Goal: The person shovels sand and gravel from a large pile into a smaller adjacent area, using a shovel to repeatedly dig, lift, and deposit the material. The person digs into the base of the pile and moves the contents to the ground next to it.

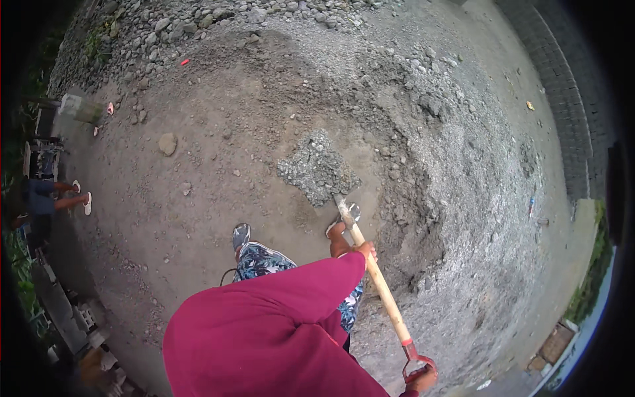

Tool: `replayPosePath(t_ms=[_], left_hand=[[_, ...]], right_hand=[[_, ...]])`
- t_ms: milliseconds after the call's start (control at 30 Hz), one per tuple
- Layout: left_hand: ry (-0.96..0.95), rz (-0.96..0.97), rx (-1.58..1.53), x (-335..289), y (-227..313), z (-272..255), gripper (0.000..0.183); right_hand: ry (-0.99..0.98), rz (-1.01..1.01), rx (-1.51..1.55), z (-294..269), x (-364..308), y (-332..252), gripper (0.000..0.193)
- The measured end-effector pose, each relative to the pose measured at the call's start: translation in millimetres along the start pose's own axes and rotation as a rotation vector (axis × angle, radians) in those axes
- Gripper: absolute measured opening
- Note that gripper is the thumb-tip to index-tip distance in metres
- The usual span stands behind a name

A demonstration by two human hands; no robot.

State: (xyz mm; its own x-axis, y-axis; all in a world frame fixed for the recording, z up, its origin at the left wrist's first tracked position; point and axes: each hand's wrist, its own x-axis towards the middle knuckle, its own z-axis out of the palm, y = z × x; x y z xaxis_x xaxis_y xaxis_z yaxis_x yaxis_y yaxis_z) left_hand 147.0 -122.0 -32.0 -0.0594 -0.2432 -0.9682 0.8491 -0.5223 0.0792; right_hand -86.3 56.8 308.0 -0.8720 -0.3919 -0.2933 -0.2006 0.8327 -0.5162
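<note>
I hold a shovel (382, 291) with a pale wooden shaft and a red D-shaped grip, slanting from the lower right up toward the middle. My left hand (365, 250) is wrapped round the shaft partway down, close to my right leg. My right hand (423, 380) is closed on the red grip at the shaft's top end. A heap of grey, damp-looking gravel (316, 165) covers the shovel's blade, which I cannot make out beneath it. Whether the blade touches the ground is also unclear. My sleeves are maroon, and both feet stand behind the load.
A long bank of grey gravel (476, 218) rises on my right, with loose stones (198, 20) at the far side. One larger rock (167, 143) lies on the dirt to the left. Another person's legs (69, 200) show at the left edge. A block wall (562, 73) curves along the far right.
</note>
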Motion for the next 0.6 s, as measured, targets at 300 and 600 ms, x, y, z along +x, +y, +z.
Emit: replayPosePath(t_ms=[300, 600], left_hand=[[0.374, 0.371, -0.660, -59, 238, -380, 0.024], [0.714, 0.969, -1.005, -349, 411, -826, 0.023]], right_hand=[[-0.787, -0.373, -0.009, 236, -174, -31, 0.016], [-2.032, -1.021, -0.097, 334, -702, -53, 0.055]])
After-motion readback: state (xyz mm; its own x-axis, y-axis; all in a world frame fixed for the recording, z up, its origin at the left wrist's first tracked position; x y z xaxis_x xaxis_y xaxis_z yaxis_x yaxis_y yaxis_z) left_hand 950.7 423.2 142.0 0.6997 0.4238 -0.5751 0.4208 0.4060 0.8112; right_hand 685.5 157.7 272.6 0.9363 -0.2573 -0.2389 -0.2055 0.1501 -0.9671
